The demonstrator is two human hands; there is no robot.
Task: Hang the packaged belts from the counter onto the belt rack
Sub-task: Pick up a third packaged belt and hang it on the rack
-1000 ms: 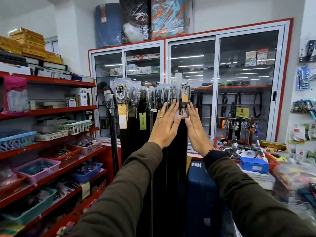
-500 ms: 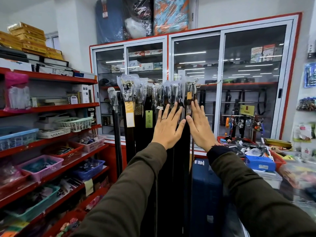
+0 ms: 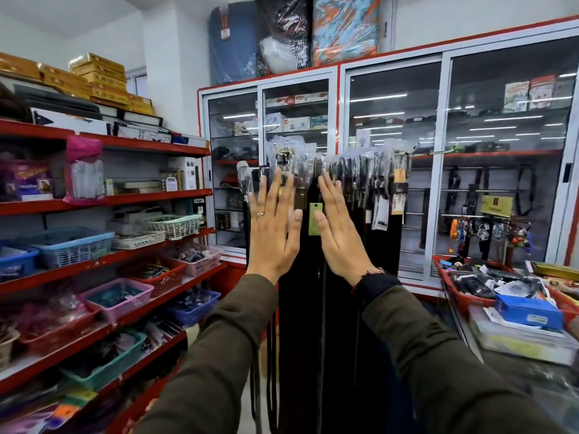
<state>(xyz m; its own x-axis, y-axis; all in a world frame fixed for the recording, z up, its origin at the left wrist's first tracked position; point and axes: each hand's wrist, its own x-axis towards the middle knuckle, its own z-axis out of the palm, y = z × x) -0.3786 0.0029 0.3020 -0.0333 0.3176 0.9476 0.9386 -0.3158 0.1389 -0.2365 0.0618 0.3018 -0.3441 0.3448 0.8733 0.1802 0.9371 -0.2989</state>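
Note:
Several dark packaged belts [image 3: 363, 183] hang in a tight row from the belt rack [image 3: 407, 153], their buckles in clear plastic sleeves and their straps falling straight down. A green tag [image 3: 315, 219] dangles between my hands. My left hand [image 3: 272, 230] is flat against the belts at the left end of the row, fingers spread, a ring on one finger. My right hand [image 3: 340, 233] is flat against the belts just right of the tag, fingers apart. Neither hand holds anything.
Red shelves [image 3: 106, 261] with baskets of small goods line the left side. A glass-door cabinet [image 3: 445, 183] stands behind the rack. At the right a counter carries a red tray [image 3: 451, 292] of items and a blue box [image 3: 529, 311].
Both hands have slid left along the row of hanging belts and moved apart. The belts to the right of my right hand are now uncovered.

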